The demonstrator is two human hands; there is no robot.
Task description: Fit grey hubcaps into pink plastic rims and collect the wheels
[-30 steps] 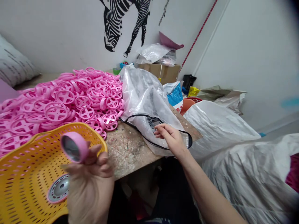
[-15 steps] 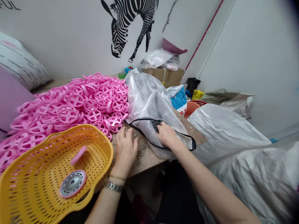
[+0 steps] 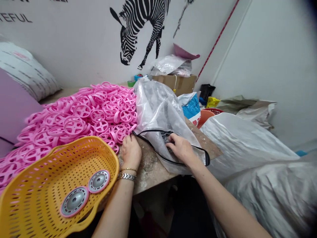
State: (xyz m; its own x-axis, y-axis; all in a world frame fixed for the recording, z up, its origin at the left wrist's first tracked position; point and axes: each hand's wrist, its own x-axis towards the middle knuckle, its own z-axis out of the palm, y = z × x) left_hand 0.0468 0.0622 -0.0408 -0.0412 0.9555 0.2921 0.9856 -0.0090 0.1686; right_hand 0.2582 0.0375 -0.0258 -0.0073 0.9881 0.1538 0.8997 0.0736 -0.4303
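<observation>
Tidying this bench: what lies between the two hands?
In the head view, stained tabletop, then a black-trimmed plastic bag, lie between the left hand and right hand.

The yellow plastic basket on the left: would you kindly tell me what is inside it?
A pink-rimmed wheel with a metal centre and another pink-rimmed wheel lie flat in the yellow plastic basket. The basket floor beneath them is covered.

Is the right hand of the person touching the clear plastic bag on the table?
Touching: the head view shows the right hand lying on the clear plastic bag.
</observation>
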